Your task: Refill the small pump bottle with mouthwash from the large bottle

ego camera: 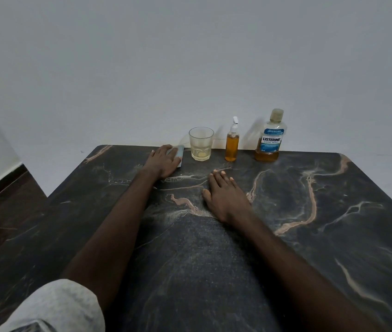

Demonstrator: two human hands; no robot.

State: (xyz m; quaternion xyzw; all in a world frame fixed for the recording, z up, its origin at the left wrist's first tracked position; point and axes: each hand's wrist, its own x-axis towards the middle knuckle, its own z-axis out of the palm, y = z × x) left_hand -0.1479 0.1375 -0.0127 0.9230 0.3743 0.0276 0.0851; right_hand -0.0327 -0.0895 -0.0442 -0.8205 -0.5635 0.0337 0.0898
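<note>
The small pump bottle [232, 143] stands upright at the table's far edge, filled with amber liquid, its white pump on top. To its right stands the large Listerine bottle [271, 137], capped, with a little amber liquid at the bottom. My left hand [164, 161] lies over a flat light-blue object [179, 152] left of the glass, its fingers resting on it. My right hand [225, 195] lies flat on the table, palm down, fingers straight, a short way in front of the pump bottle. Neither hand touches a bottle.
A clear glass tumbler [201, 143] with a trace of liquid stands between the blue object and the pump bottle. The dark marble table [310, 224] ends at a white wall behind the bottles. Its left edge drops to a dark floor [3, 212].
</note>
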